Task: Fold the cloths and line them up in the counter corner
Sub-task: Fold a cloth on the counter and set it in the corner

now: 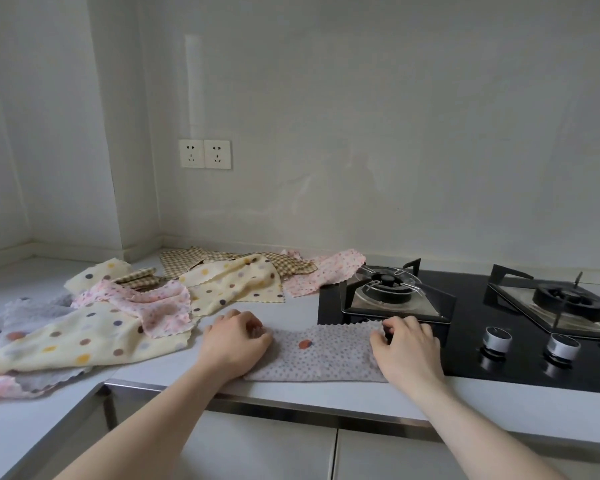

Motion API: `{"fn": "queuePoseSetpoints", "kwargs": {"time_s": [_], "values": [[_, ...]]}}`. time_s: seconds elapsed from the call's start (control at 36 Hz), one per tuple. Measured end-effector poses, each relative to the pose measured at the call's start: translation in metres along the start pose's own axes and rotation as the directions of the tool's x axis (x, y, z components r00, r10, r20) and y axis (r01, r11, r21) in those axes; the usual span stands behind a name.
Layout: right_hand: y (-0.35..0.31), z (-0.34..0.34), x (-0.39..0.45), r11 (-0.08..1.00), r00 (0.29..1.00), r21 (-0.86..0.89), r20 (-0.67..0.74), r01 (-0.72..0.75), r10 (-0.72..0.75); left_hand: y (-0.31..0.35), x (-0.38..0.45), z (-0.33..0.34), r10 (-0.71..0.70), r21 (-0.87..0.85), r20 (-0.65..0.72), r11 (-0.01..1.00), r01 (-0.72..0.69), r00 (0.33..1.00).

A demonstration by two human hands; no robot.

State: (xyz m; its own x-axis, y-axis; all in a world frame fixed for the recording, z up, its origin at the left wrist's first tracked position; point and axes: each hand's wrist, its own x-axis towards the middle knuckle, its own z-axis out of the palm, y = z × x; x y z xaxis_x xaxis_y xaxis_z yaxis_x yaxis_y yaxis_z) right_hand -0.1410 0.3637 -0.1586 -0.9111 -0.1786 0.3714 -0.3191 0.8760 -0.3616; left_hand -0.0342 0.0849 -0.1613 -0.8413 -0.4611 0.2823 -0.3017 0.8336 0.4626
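A grey dotted cloth (321, 355) lies as a flat strip near the counter's front edge, its right end reaching onto the black hob. My left hand (234, 341) pinches its left end with curled fingers. My right hand (404, 348) grips the right end at the hob's edge. Unfolded cloths lie in a heap to the left: a cream polka-dot cloth (73, 341), a pink floral cloth (153, 303), a second cream dotted one (236, 285), a checked cloth (284, 263), another pink cloth (326, 271) and a grey cloth (35, 311).
The black gas hob (499, 351) has two burners (387, 289) and two knobs (496, 339) right of the hands. The counter corner (142, 251) sits at the back left under two wall sockets (205, 154). The counter's metal-trimmed front edge (291, 410) runs below my arms.
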Motion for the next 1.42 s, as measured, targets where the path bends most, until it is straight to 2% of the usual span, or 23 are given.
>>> {"fn": "queuePoseSetpoints", "kwargs": {"time_s": [0.14, 0.42, 0.58, 0.72, 0.92, 1.19, 1.42], "values": [[-0.001, -0.003, 0.0, 1.0, 0.998, 0.006, 0.06, -0.02, 0.02, 0.005, -0.001, 0.0, 0.002, 0.009, 0.022, 1.0, -0.002, 1.0], [-0.009, -0.021, 0.007, 0.966, 0.961, 0.185, 0.241, -0.183, 0.137, 0.0, -0.004, 0.001, 0.007, -0.145, 0.03, 0.989, -0.002, 1.0], [-0.012, -0.033, 0.017, 0.899, 0.957, 0.367, 0.246, -0.237, 0.152, 0.002, -0.005, -0.001, -0.021, -0.168, 0.007, 0.985, 0.021, 1.0], [-0.028, -0.052, 0.022, 0.85, 0.965, 0.465, 0.19, -0.249, 0.179, 0.002, -0.006, -0.004, -0.028, -0.242, 0.015, 0.97, 0.031, 0.999], [-0.07, -0.071, 0.023, 0.851, 0.968, 0.484, 0.226, -0.205, 0.105, 0.0, -0.008, -0.006, -0.053, -0.302, 0.016, 0.952, 0.055, 0.998], [-0.122, -0.065, 0.013, 0.799, 0.953, 0.577, 0.304, -0.17, -0.016, -0.002, -0.006, -0.01, -0.087, -0.371, 0.009, 0.925, 0.084, 0.996], [-0.136, -0.037, -0.001, 0.744, 0.909, 0.62, 0.415, -0.25, -0.04, -0.001, -0.007, -0.009, -0.115, -0.396, 0.014, 0.912, 0.111, 0.993]]}}
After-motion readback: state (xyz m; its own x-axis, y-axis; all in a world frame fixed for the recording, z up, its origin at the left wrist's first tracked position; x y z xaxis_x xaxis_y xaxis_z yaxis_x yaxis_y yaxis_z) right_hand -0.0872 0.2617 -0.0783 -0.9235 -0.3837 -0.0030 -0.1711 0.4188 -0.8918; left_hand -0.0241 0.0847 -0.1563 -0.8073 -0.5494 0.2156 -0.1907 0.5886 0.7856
